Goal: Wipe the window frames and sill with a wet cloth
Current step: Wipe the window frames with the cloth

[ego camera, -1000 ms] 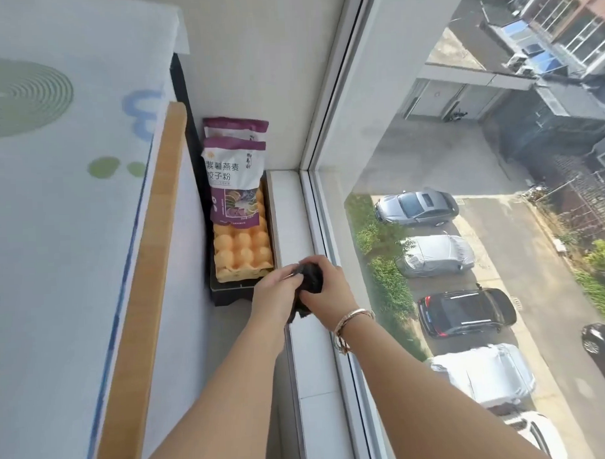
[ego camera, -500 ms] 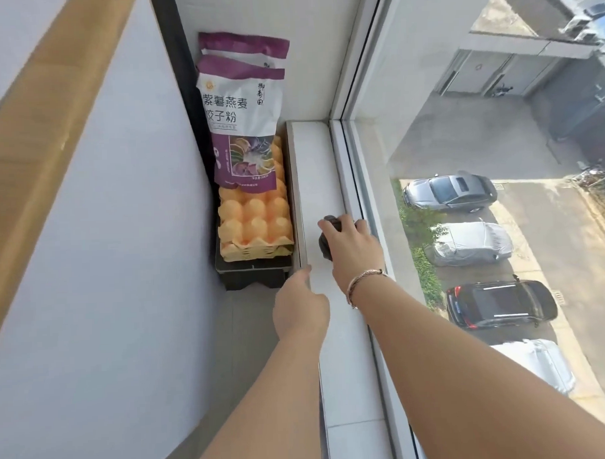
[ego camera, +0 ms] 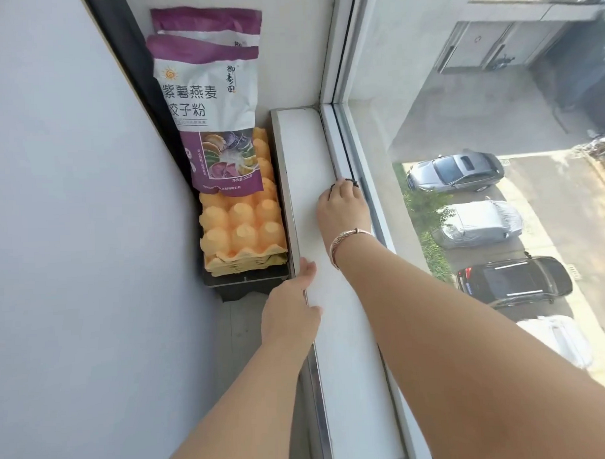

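Note:
The white window sill (ego camera: 304,167) runs away from me along the glass, with the white window frame (ego camera: 339,145) at its right edge. My right hand (ego camera: 343,210), a bracelet on its wrist, presses a dark cloth (ego camera: 347,183) against the frame's lower rail; only a sliver of the cloth shows past my fingertips. My left hand (ego camera: 292,308) rests on the sill's near left edge, thumb on top and fingers hidden over the side.
Purple and white flour bags (ego camera: 209,95) lean in the corner on stacked orange egg trays (ego camera: 242,228), which sit on a black stand (ego camera: 248,286) left of the sill. A white panel (ego camera: 71,237) fills the left. Parked cars show far below through the glass.
My right hand has carried the cloth from the sill to the frame's lower rail. My left hand let go of the cloth and settled on the sill's left edge. The view moved closer.

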Demonstrator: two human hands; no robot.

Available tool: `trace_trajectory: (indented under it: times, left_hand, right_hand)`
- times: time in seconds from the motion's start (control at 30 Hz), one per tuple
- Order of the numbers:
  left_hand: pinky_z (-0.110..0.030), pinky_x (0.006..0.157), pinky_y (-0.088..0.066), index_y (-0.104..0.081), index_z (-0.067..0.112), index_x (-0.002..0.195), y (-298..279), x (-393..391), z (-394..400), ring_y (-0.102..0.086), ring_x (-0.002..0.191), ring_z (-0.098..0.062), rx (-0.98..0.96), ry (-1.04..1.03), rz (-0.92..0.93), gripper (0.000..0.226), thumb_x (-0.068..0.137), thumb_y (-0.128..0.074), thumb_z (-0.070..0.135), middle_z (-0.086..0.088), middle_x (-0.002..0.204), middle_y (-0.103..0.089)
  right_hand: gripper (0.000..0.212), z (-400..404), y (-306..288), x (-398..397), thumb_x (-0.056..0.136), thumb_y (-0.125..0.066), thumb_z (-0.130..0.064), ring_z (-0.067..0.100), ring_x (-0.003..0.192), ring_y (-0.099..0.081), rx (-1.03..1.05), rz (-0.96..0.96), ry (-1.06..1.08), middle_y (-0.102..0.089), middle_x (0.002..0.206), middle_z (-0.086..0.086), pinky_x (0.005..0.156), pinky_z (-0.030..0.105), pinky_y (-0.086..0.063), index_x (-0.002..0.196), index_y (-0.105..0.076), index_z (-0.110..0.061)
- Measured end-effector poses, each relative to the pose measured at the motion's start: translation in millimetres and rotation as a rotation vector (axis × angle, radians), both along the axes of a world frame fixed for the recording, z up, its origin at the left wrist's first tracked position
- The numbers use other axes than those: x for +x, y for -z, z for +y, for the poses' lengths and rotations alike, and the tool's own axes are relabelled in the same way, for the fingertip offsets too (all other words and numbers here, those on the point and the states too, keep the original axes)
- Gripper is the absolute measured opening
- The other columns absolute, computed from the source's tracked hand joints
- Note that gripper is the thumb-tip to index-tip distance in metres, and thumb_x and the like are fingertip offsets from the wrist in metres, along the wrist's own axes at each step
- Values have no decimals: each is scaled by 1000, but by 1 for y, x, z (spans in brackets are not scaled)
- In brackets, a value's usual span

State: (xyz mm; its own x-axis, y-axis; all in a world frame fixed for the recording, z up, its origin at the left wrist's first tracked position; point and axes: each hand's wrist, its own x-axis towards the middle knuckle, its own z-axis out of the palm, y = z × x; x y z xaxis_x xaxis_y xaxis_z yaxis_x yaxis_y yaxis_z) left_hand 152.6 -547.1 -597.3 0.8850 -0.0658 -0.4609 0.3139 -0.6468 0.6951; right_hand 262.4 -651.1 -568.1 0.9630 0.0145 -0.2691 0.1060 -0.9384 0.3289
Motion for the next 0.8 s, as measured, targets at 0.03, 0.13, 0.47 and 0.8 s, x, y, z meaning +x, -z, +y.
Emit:
trace_trajectory:
  times: [0.03,0.13,0.47,0.8]
  left_hand:
    - [-17,76,-41,-32,42,143,-2,-1,1,-53,114,-19,-9,8,6,74,84,-56,4,3,133,-53]
    - [-26,85,-48,-30,43,144,-6,0,2,-56,107,-23,19,52,39,77,83,-56,4,0,118,-61]
    - [-37,104,-38,-18,34,149,-16,-9,16,-43,128,-22,148,271,1,84,81,-59,4,6,146,-41]
    - [-37,118,-10,-19,34,148,-17,-44,11,-7,146,-22,222,269,-114,70,91,-50,8,14,155,-20]
  right_hand:
    - [50,1,-2,-2,94,-38,-4,42,134,-27,-6,6,2,-30,143,34,111,41,-24,140,-26,10]
    - [45,5,-10,-17,95,-33,0,45,132,-28,18,10,40,-33,140,36,109,41,-27,138,-28,13]
    - [56,1,-10,-85,95,-42,-5,47,136,-21,29,63,23,-16,146,40,112,41,-28,139,-17,18]
    - [49,-3,-8,-97,96,-33,2,48,135,-24,25,-13,26,-18,146,40,107,40,-32,141,-17,16]
